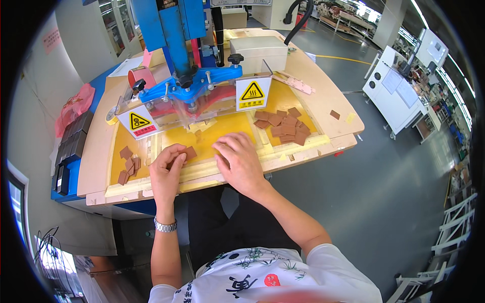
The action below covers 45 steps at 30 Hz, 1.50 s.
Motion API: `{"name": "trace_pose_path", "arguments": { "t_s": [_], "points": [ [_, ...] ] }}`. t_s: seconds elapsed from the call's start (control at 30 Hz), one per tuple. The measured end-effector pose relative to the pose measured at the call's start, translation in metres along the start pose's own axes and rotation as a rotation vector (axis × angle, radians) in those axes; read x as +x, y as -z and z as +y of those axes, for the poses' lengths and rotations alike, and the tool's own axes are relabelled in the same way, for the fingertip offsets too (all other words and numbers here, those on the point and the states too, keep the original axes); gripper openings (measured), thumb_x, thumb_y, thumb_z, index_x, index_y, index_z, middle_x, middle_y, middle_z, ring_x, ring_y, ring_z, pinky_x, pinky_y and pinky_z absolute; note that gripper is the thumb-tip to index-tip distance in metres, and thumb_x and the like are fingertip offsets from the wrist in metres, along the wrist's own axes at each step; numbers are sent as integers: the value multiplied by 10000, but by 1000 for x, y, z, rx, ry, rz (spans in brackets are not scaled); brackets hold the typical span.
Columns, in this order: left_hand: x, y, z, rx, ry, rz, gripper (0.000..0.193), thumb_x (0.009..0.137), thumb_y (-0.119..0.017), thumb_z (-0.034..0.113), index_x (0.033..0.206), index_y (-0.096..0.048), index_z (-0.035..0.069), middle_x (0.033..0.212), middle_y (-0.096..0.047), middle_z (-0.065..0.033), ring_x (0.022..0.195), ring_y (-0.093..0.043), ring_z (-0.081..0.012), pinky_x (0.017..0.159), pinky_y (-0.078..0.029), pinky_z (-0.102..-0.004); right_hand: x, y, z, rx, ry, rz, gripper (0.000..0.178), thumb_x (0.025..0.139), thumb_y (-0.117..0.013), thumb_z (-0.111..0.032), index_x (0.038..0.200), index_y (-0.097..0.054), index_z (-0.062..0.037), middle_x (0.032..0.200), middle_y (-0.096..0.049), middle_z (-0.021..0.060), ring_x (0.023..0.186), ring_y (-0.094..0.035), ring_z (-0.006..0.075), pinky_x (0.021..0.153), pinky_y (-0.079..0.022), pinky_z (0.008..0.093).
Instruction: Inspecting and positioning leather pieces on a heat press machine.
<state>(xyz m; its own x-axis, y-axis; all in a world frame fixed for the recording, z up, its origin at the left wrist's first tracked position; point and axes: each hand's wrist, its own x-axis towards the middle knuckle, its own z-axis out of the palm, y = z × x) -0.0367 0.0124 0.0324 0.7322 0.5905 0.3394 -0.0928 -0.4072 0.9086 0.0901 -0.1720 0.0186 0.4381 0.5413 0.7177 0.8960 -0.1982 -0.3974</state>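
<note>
Plainly, left hand (pixel 167 164) pinching thin, square-cornered brown piece (pixel 190 153) — right hand (pixel 240 159) spread, smooth yellow board (pixel 177 138)

Covered and cut off

The left hand (pixel 166 174) hides part of the flat brown piece (pixel 190 153) it pinches. What lies beneath the curled right hand (pixel 241 164) cannot be told. In the brown square pieces (pixel 288 127) heaped right of it, overlaps hide the count. Beyond both hands, the upper edge cuts off the tall blue metal press (pixel 174 48). Below them, a reddish blur (pixel 290 295) covers part of a white printed shirt (pixel 333 275).
</note>
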Motion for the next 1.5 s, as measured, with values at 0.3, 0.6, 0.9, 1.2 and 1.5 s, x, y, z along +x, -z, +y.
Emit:
{"name": "trace_pose_path", "arguments": {
  "t_s": [0.3, 0.6, 0.9, 1.2, 1.5],
  "points": [
    [1, 3, 2, 0, -2, 7, 193, 1004, -708, -27, 1193, -748, -31, 1044, -801, -78, 927, -753, -118, 835, -595, -259, 2, -1, -3, -90, -33, 52, 274, 896, -762, -106, 1153, -729, -17, 1181, -679, 112, 1219, -593, 321, 1185, -393, 564],
    [-3, 1, 2, -16, 9, 11, 187, 1007, -701, -26, 1188, -745, -33, 1033, -794, -72, 924, -752, -121, 834, -593, -258, -1, 0, -4, -24, -30, -1, 288, 902, -759, -111, 1172, -722, -19, 1179, -668, 115, 1216, -594, 322, 1191, -389, 577],
    [6, 9, -18, -6, -63, -73, 205, 1051, -658, 15, 1243, -711, -30, 1069, -776, -57, 975, -720, -117, 875, -564, -246, -3, -13, 2, -8, -21, 136, 302, 850, -761, -83, 1143, -705, -36, 1151, -653, 126, 1171, -574, 357, 1087, -448, 508],
    [19, 12, -46, 21, -60, -111, 220, 1104, -614, 54, 1284, -690, -46, 1200, -737, -61, 1080, -685, -111, 909, -530, -244, -3, -21, 7, 0, -2, 169, 247, 858, -725, -134, 1069, -727, -5, 1123, -672, 132, 1194, -543, 340, 1142, -378, 514],
    [16, 10, -36, 68, -57, -104, 253, 1110, -596, 55, 1324, -673, -55, 1242, -740, -95, 1141, -700, -150, 978, -544, -274, -4, -14, 1, 43, -20, 98, 280, 870, -752, -115, 1125, -722, -1, 1115, -643, 115, 1168, -544, 320, 1141, -400, 481]
  ]
}}
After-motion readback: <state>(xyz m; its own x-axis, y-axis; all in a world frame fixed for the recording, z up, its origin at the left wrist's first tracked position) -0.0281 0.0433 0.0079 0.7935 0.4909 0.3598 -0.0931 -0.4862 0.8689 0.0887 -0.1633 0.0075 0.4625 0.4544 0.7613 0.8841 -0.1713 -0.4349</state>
